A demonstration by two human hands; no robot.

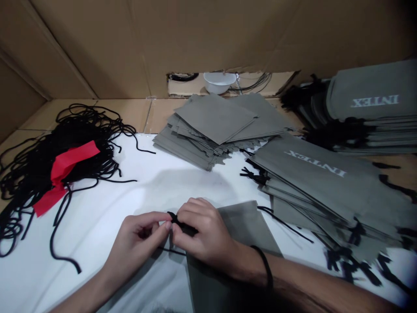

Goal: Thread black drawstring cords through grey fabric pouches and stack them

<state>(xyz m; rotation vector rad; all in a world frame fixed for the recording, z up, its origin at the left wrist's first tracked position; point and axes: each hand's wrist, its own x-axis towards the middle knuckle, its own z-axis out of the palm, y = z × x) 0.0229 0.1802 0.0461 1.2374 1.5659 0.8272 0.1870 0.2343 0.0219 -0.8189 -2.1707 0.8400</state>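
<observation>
Drawstring cord (177, 220) pinched between left hand (138, 237), right hand (203, 230); grey bag (241, 228) beneath

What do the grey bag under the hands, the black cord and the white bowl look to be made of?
Grey bag: matte, likely non-woven fabric; it lies limp and flat. Black cord: probably soft textile string; it bends and curls loosely. White bowl: smooth, slightly glossy; plastic or ceramic, cannot tell which.

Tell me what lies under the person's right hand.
A flat grey bag lies under the right hand, on a white sheet. It and the left hand pinch a black cord at the bag's edge. That edge is covered, so where the cord enters is hidden.
</observation>
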